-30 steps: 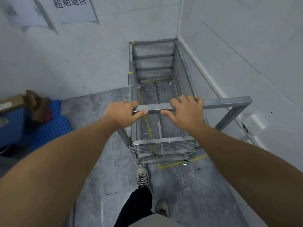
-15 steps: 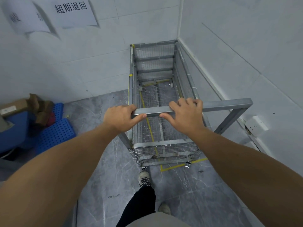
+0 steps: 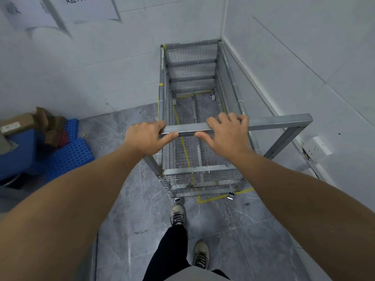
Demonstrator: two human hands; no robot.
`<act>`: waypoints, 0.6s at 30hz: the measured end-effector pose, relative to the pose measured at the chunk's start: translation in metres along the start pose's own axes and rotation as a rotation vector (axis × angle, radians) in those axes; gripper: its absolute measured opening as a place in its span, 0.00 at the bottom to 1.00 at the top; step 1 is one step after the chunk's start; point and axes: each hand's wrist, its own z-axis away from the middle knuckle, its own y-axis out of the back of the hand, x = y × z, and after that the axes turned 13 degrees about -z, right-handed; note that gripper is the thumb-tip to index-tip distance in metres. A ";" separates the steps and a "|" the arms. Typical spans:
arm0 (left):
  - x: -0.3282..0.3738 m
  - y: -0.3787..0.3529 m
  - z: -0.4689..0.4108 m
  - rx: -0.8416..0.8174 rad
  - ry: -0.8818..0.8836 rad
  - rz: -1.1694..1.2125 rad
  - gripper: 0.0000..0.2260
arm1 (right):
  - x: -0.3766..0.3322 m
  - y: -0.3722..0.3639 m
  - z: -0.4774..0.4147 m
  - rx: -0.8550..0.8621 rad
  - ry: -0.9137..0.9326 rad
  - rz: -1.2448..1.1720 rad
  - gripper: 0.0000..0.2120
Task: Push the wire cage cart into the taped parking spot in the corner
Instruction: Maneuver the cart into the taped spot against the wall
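Head view: wire cage cart (image 3: 199,110) deep in the corner, over the yellow floor tape (image 3: 221,196), near end just past it. Left hand (image 3: 145,137) and right hand (image 3: 227,136) clamped around the handle bar (image 3: 274,123) — best hold. Probably rigid, light, free-rolling on casters — easily skewed by uneven pushing.

Storeroom: wire cage cart (image 3: 194,110), floor tape (image 3: 221,196), cardboard boxes (image 3: 18,123).
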 end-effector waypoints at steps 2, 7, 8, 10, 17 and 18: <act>0.000 0.002 -0.001 -0.008 -0.014 -0.007 0.26 | 0.001 0.000 0.000 0.003 0.003 0.004 0.30; -0.006 0.001 -0.003 -0.047 -0.080 -0.013 0.25 | 0.000 0.004 -0.001 -0.026 -0.007 -0.006 0.31; -0.010 0.001 -0.003 -0.066 -0.108 0.000 0.23 | 0.001 0.004 -0.001 -0.031 -0.006 -0.012 0.30; -0.019 0.001 -0.005 -0.107 -0.173 0.054 0.20 | 0.004 0.004 0.000 -0.033 0.013 -0.035 0.28; -0.048 -0.002 -0.003 -0.102 -0.234 0.077 0.26 | 0.007 0.004 0.003 -0.016 0.043 -0.088 0.25; -0.052 -0.003 -0.002 -0.090 -0.230 0.068 0.28 | 0.008 0.003 0.003 0.001 0.051 -0.090 0.24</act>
